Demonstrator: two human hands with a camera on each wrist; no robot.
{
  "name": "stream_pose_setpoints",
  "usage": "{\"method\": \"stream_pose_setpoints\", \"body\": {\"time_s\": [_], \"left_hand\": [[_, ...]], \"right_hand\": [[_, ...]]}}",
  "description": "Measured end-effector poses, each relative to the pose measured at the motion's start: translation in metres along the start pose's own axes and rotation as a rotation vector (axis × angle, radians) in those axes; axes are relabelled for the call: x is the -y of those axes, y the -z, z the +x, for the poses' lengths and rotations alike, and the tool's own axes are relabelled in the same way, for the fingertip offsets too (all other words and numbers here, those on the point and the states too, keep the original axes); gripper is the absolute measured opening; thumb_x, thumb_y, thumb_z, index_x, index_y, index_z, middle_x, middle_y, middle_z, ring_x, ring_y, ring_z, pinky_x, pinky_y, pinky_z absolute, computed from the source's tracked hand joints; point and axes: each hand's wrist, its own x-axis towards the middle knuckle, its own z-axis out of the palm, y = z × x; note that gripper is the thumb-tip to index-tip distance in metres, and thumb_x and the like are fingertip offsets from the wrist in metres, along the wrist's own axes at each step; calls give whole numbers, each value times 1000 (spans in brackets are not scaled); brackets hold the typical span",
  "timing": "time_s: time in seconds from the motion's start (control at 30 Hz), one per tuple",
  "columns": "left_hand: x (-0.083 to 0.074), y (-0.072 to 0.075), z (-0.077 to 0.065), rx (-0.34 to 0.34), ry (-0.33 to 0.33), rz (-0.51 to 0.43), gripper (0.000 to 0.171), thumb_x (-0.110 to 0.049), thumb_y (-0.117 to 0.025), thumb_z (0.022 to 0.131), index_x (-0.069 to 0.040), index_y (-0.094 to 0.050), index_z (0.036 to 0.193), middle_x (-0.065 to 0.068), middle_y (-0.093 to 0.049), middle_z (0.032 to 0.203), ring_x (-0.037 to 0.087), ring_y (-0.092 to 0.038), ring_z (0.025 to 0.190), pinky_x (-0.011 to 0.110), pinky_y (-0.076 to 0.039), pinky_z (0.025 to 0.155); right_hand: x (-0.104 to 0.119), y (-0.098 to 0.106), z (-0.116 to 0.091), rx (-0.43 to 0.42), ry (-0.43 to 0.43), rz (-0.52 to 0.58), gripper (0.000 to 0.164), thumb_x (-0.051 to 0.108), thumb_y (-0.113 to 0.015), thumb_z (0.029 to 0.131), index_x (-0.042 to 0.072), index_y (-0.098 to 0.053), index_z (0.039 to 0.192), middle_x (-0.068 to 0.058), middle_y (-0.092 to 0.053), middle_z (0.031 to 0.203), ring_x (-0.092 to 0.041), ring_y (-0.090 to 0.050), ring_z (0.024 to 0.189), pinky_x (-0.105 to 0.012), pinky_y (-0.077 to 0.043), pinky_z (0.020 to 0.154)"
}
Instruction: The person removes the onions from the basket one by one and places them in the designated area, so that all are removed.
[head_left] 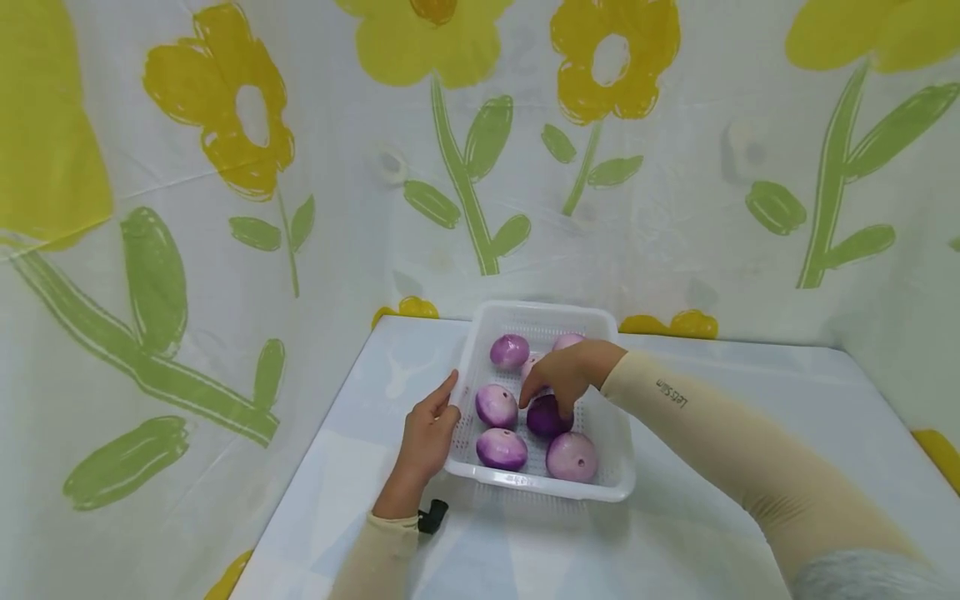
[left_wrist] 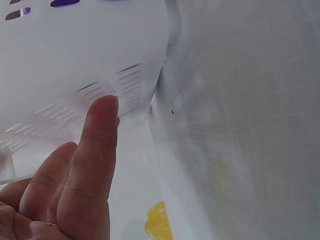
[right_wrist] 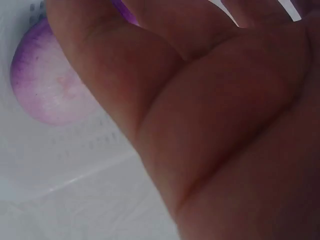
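Observation:
A white plastic basket (head_left: 540, 481) with slotted walls holds several purple onions. My right hand (head_left: 566, 371) reaches in from the right, thumb and fingers curled down around a dark purple onion (head_left: 550, 419). Close to it lie a pale onion (head_left: 572, 457) at the front right and a streaked onion (head_left: 497, 406) to its left. In the right wrist view, the palm fills most of the picture, beside a pink-and-purple onion (right_wrist: 50, 82). My left hand (head_left: 429, 442) is at the basket's left side, its straight index finger (left_wrist: 92, 165) along the outer wall.
The basket stands on a pale patterned table (head_left: 697, 467) near its back edge. A small black object (head_left: 432, 517) shows beside the left wrist. Behind and at the sides hangs a white curtain (head_left: 337, 167) with yellow flowers.

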Motion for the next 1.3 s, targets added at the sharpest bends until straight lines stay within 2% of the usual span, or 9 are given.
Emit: {"method": "stream_pose_setpoints", "body": {"time_s": [0.13, 0.3, 0.4, 0.5, 0.57, 0.77, 1.03, 1.2, 1.3], "left_hand": [[0, 0, -1, -7, -9, 5, 59, -16, -50, 100, -25, -52, 158, 2, -56, 152, 24, -63, 99, 35, -51, 69], [-2, 1, -2, -9, -30, 10, 59, -15, -49, 100, -25, -51, 158, 3, -55, 153, 22, -63, 124, 39, -56, 83], [-2, -1, -3, -10, -35, 13, 59, -14, -50, 100, -25, -51, 158, 2, -55, 153, 23, -62, 128, 43, -57, 87], [-2, -1, -3, -11, -31, 18, 59, -14, -50, 100, -23, -51, 158, 1, -55, 153, 23, -61, 131, 48, -57, 93], [-3, -1, -3, -8, -25, 14, 59, -15, -50, 101, -22, -50, 159, 1, -55, 153, 24, -60, 133, 50, -55, 97], [-2, -2, -1, -5, -23, 7, 58, -14, -51, 101, -20, -50, 159, 2, -54, 154, 28, -59, 135, 53, -53, 100], [-5, -1, -2, -2, -31, -8, 60, -13, -53, 98, -20, -52, 158, 5, -58, 150, 27, -59, 134, 53, -55, 98], [-3, 0, -1, -1, -30, 7, 60, -14, -53, 98, -21, -52, 157, 3, -56, 151, 25, -59, 134, 51, -55, 97], [-2, 1, -1, -2, -20, 11, 61, -13, -54, 97, -22, -52, 157, 3, -57, 151, 24, -59, 134, 49, -55, 96]], "right_hand": [[0, -6, 5, -16, -49, 6, 67, 9, -91, 78, 33, -72, 137, 18, -67, 125, -12, -57, 119, -39, -51, 103], [-2, -10, 10, -1, -62, 29, 66, 10, -93, 75, 35, -73, 133, 21, -64, 114, -11, -57, 106, -35, -56, 89], [-2, -12, 10, 18, -66, 92, 65, 7, -93, 75, 30, -72, 132, 15, -64, 114, -15, -61, 100, -41, -58, 86], [-1, -13, 8, 22, -115, 176, 63, 6, -93, 76, 30, -72, 130, 11, -64, 114, -20, -64, 96, -50, -60, 85], [-1, -14, 7, 16, -137, 198, 62, 8, -93, 76, 31, -72, 130, 12, -64, 115, -20, -65, 97, -51, -60, 85], [-1, -11, 2, -12, -104, 173, 64, 13, -94, 77, 27, -70, 136, 13, -65, 117, -14, -62, 104, -36, -60, 79], [-5, -12, -8, -64, -90, 221, 63, 16, -95, 77, 25, -71, 135, 10, -66, 119, -17, -61, 108, -35, -61, 77], [-6, -12, -12, -95, -63, 221, 62, 18, -95, 77, 23, -70, 134, 6, -66, 121, -18, -61, 108, -33, -61, 76], [-6, -10, -14, -130, -42, 195, 60, 21, -96, 77, 24, -70, 131, 5, -66, 121, -17, -62, 107, -32, -60, 79]]}}
